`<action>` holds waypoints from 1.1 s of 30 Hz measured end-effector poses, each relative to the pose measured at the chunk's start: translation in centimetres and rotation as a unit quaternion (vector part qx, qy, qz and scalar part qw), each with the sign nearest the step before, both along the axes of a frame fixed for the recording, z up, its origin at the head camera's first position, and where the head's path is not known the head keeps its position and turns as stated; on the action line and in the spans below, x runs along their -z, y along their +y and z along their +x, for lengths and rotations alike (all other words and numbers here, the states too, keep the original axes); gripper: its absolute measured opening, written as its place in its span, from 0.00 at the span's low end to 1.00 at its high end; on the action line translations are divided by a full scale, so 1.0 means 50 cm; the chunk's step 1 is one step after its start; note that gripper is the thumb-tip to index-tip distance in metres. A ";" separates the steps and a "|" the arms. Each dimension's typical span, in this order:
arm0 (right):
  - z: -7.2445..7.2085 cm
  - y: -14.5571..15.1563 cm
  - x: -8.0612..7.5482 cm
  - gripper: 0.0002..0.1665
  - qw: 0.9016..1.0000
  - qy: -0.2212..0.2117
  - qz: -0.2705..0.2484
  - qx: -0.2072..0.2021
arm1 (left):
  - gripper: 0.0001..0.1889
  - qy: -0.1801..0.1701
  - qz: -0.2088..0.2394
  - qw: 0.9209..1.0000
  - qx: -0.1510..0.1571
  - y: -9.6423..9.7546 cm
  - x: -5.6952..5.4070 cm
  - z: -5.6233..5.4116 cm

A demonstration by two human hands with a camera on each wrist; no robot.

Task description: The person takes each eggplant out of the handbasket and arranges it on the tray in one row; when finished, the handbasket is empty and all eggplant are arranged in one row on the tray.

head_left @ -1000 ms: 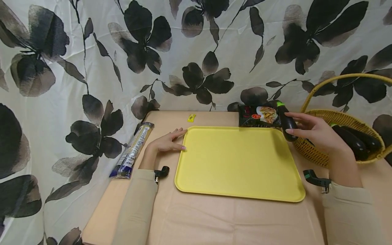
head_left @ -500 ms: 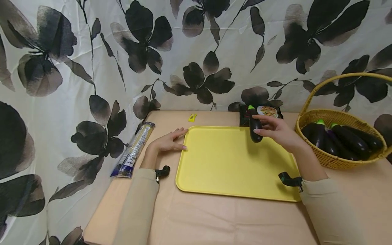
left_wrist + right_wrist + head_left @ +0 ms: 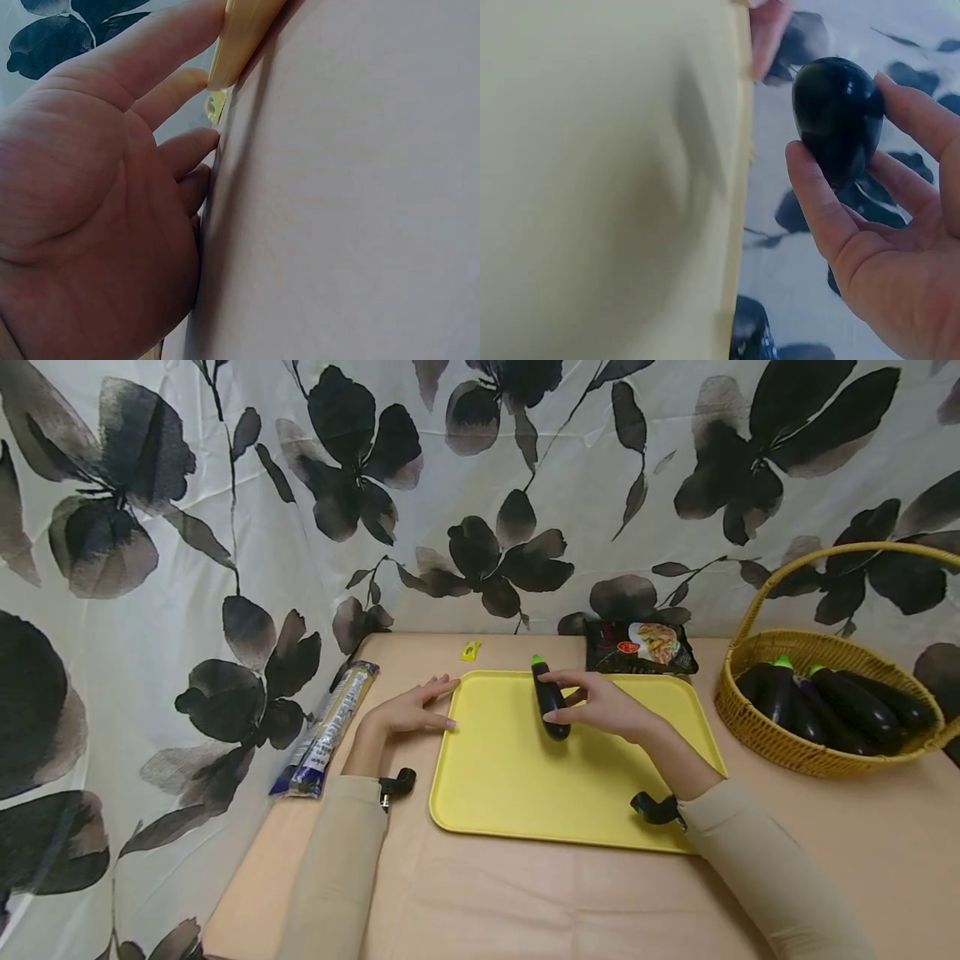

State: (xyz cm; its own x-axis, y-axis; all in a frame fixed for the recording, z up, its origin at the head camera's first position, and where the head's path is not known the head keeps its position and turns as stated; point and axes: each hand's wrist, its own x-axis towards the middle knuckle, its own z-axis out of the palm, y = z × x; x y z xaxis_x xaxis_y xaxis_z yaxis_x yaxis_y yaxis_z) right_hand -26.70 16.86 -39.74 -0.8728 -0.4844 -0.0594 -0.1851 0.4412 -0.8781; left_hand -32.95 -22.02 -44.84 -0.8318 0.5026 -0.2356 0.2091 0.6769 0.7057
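Observation:
Between the thumb and fingers of my right hand (image 3: pixel 603 706) is a dark eggplant (image 3: pixel 550 702) with a green stem end, held over the yellow tray (image 3: pixel 585 793). In the right wrist view, the rounded end of the eggplant (image 3: pixel 836 112) faces the camera, with a gap between it and the tray surface (image 3: pixel 592 187). My left hand (image 3: pixel 408 708) lies at the tray's left edge, fingers extended. Its thumb and a finger touch the rim (image 3: pixel 240 45) in the left wrist view, while the other fingers rest along the table.
A wicker basket (image 3: pixel 787 758) with several eggplants (image 3: pixel 855 706) stands at the right. Behind the tray lie a black food packet (image 3: pixel 641 647) and a small yellow wrapper (image 3: pixel 470 650). A long blue-and-clear package (image 3: pixel 326 731) lies at the table's left edge. A floral curtain hangs behind.
My right hand has carried the eggplant leftward from beside the basket to above the tray's middle, lowering it somewhat. My left hand has stayed at the tray's edge.

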 end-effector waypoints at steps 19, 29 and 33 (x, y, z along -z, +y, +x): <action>-0.022 -0.103 0.020 0.45 0.996 -0.023 0.039 -0.073 | 0.51 0.004 0.005 1.000 0.007 0.004 0.005 0.000; -0.020 -0.157 0.023 0.45 0.988 0.001 0.102 -0.118 | 0.50 0.003 -0.002 1.000 -0.003 0.000 0.000 0.003; -0.018 -0.171 0.022 0.45 0.985 0.009 0.122 -0.119 | 0.50 -0.004 -0.001 1.000 -0.008 0.000 0.001 0.005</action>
State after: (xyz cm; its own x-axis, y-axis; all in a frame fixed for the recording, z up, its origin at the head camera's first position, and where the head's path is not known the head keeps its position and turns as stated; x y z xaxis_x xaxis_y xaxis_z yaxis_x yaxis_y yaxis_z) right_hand -27.61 8.31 -40.85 -0.7382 -0.6487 -0.1851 -0.3239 0.5816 -0.7462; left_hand -32.73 -22.00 -44.87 -0.8377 0.4889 -0.2432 0.1934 0.6820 0.7053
